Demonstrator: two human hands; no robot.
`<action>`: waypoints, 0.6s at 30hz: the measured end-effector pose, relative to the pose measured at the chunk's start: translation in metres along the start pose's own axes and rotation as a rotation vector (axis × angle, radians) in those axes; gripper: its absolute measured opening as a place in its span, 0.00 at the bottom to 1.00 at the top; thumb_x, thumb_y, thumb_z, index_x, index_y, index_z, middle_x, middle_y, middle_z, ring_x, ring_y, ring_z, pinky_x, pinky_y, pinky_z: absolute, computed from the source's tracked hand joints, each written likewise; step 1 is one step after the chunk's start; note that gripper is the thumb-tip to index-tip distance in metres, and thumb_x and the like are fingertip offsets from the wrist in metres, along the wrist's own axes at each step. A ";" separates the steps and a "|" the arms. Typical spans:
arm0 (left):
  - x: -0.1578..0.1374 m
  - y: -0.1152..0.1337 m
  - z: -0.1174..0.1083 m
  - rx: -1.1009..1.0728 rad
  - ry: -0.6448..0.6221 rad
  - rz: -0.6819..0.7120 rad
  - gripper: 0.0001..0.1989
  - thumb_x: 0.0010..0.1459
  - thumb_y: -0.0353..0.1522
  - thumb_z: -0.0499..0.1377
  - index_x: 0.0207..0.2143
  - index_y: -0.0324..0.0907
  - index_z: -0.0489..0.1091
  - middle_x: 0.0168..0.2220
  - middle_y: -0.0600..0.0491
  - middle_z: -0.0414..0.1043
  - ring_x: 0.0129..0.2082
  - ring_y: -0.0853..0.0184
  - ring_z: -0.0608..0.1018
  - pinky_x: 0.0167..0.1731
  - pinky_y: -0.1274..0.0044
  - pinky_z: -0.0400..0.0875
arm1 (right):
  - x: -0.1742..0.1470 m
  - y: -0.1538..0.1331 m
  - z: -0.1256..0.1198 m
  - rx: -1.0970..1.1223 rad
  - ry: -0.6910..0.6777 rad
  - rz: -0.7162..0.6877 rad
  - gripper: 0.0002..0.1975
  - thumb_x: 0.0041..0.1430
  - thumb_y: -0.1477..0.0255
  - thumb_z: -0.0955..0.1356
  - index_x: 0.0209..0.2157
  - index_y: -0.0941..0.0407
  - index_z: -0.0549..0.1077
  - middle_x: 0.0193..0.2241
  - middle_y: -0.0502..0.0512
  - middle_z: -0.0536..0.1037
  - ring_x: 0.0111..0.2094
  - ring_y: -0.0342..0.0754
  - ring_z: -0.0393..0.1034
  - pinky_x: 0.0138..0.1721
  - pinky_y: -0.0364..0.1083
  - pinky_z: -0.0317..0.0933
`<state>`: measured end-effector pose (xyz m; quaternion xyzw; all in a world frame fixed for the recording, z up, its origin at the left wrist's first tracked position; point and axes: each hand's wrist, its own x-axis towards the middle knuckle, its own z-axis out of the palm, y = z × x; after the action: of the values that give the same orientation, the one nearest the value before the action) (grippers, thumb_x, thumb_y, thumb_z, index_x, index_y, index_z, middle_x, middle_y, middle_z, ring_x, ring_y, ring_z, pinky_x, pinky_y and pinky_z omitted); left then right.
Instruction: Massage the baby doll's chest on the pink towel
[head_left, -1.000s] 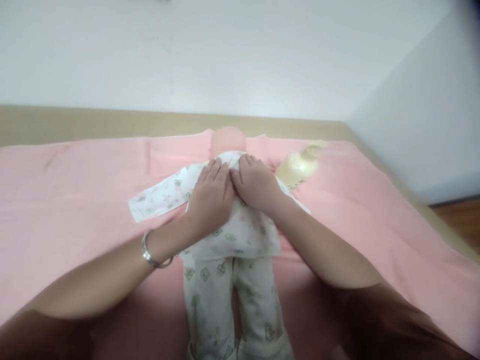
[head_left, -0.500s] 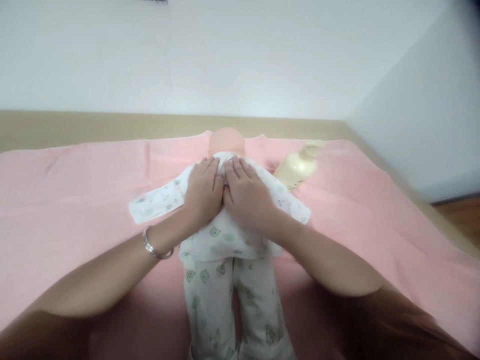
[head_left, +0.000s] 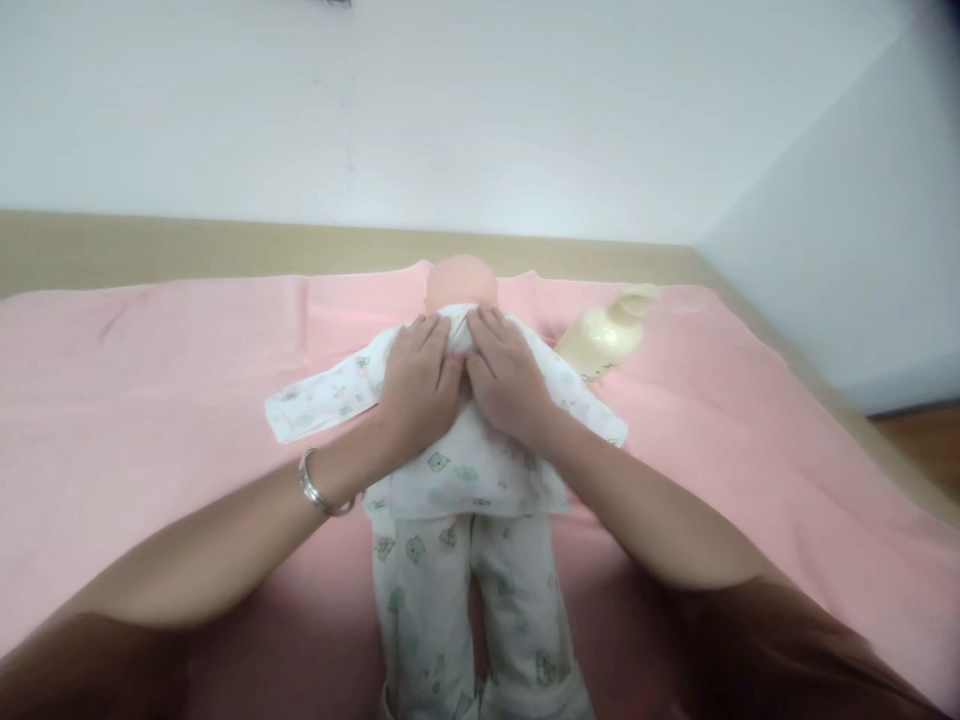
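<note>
A baby doll (head_left: 461, 283) lies face down, its head toward the wall. It wears a white printed shirt (head_left: 472, 485) and matching trousers (head_left: 435, 600), with the sleeves spread to both sides. My left hand (head_left: 422, 380) rests flat on the left half of the doll's upper back, a silver bangle (head_left: 316, 485) around that wrist. On the right half, my right hand (head_left: 510, 380) lies flat too, fingers pointing toward the doll's neck. The two thumbs almost meet over the spine. Neither hand grips anything. The doll's face is hidden.
A pink sheet (head_left: 172, 380) spreads under the doll over a tan surface (head_left: 225, 248). To the doll's right, a cream pump bottle (head_left: 606, 335) lies tilted on the sheet. A white wall (head_left: 525, 120) rises behind, with another at the right.
My hands have slid slightly apart on the doll's back, leaving more shirt showing between the fingers. The whole view has shifted a little.
</note>
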<state>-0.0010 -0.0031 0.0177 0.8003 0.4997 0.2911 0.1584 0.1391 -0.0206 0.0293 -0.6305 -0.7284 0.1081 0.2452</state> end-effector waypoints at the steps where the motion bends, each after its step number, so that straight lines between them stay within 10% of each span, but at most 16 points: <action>1: -0.001 0.001 0.000 0.003 -0.013 0.006 0.29 0.65 0.34 0.43 0.64 0.29 0.61 0.67 0.38 0.61 0.70 0.50 0.60 0.71 0.56 0.50 | 0.003 0.003 0.000 -0.009 0.014 0.019 0.32 0.65 0.73 0.53 0.67 0.70 0.57 0.70 0.68 0.55 0.72 0.59 0.45 0.72 0.60 0.43; 18: 0.021 -0.017 0.002 0.030 -0.044 -0.049 0.27 0.65 0.34 0.39 0.62 0.43 0.64 0.64 0.47 0.67 0.65 0.55 0.67 0.67 0.59 0.60 | -0.022 -0.025 -0.004 -0.490 0.058 -0.102 0.27 0.71 0.71 0.57 0.64 0.73 0.62 0.60 0.79 0.70 0.63 0.65 0.65 0.65 0.59 0.56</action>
<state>-0.0049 0.0229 0.0132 0.7962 0.5199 0.2619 0.1646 0.1213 -0.0472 0.0393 -0.6365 -0.7563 -0.1024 0.1112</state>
